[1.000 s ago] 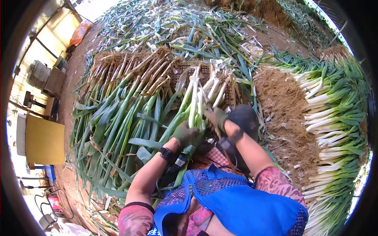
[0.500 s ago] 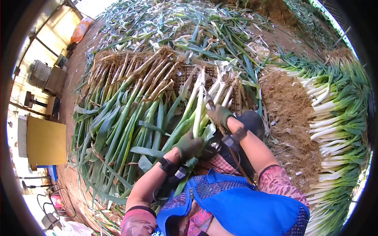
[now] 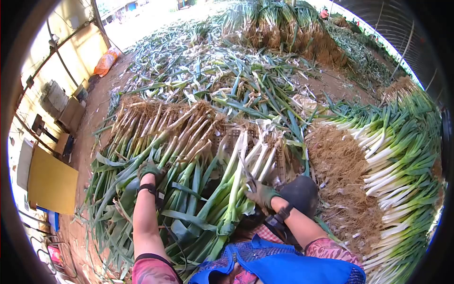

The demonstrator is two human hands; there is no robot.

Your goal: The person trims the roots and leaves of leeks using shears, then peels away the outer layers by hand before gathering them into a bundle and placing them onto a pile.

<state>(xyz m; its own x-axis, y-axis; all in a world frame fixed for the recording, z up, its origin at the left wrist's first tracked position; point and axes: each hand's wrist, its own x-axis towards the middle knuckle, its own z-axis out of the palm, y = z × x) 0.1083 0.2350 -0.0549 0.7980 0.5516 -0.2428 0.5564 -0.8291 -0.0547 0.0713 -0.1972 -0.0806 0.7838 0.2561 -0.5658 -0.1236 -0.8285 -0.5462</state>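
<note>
My left hand (image 3: 150, 169), in a green work glove, reaches into the pile of untrimmed leeks (image 3: 184, 123), whose brown roots point away from me. Its fingers curl over a leek stalk, partly hidden by leaves. My right hand (image 3: 261, 194), gloved too, is closed round the handle of a knife (image 3: 248, 174) with a narrow metal blade. Beside that blade lie peeled leeks (image 3: 237, 165) with pale shafts, their green tops toward my lap. Several more white-shafted leeks (image 3: 259, 158) rest just right of them.
A plastic crate (image 3: 227, 130) shows beneath the leeks. Trimmed leeks (image 3: 390, 180) line the right side, beside a heap of cut roots (image 3: 338, 165). Stripped leaves (image 3: 203, 75) cover the ground ahead, with bundled leeks (image 3: 279, 23) behind. A yellow board (image 3: 53, 182) stands at left.
My left hand has let go of the peeled leek near my lap and moved left and forward to the untrimmed pile. That leek now lies with the others. The view has tilted up.
</note>
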